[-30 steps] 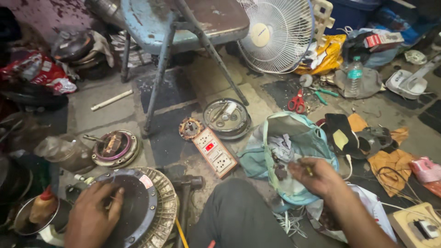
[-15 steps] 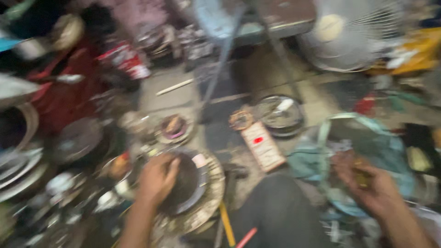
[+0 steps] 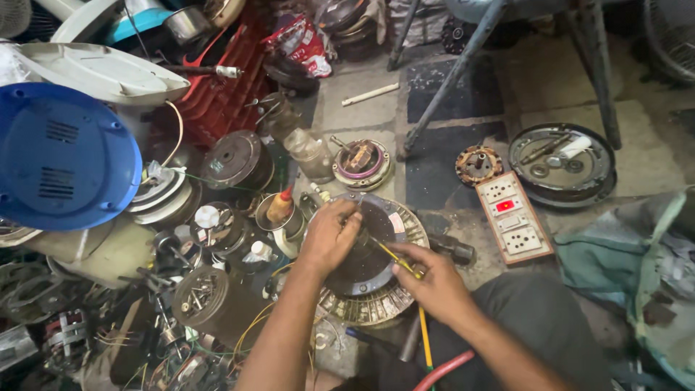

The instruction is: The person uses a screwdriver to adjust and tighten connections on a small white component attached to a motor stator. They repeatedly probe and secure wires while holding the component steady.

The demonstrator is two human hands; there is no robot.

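Hands meet over a round dark metal fan motor with ribbed silver winding ring (image 3: 365, 257), lying flat on the cluttered floor just ahead of the knees: left hand (image 3: 329, 235) presses curled fingers on its top plate, right hand (image 3: 434, 286) pinches a thin yellow-handled screwdriver (image 3: 394, 259). Screwdriver's long axis runs diagonally, tip pointing up-left onto the plate, handle toward the right palm. Risk, as judged: tip skidding off the smooth plate toward the left fingers, and loose yellow wires (image 3: 423, 340) nearby snagging.
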